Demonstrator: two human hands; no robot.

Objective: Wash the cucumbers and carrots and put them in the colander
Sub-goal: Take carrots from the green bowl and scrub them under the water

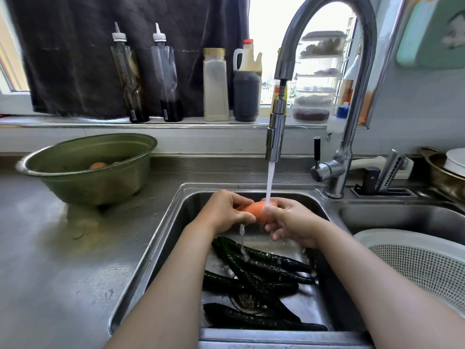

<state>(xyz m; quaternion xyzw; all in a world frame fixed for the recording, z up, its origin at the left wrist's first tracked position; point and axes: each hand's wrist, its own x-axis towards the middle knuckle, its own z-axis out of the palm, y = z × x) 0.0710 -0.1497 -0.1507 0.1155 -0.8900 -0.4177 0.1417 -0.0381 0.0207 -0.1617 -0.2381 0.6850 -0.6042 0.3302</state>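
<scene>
The left hand (226,212) and right hand (289,224) both curl their fingers (237,197) round one carrot (254,210) under the faucet's (276,127) stream, above the sink (156,248) where cucumbers (256,273) lie heaped. A green basin (88,183) holding another carrot (98,165) sits on the surface (63,273) to the left; the white colander (415,255) stands to the right.

The sink (176,222) and faucet (352,71) are shiny bare metal, the colander (427,263) is matt white perforated plastic, the basin (83,177) dull greenish metal, and the wet cucumbers (264,270) look glossy and bumpy.
</scene>
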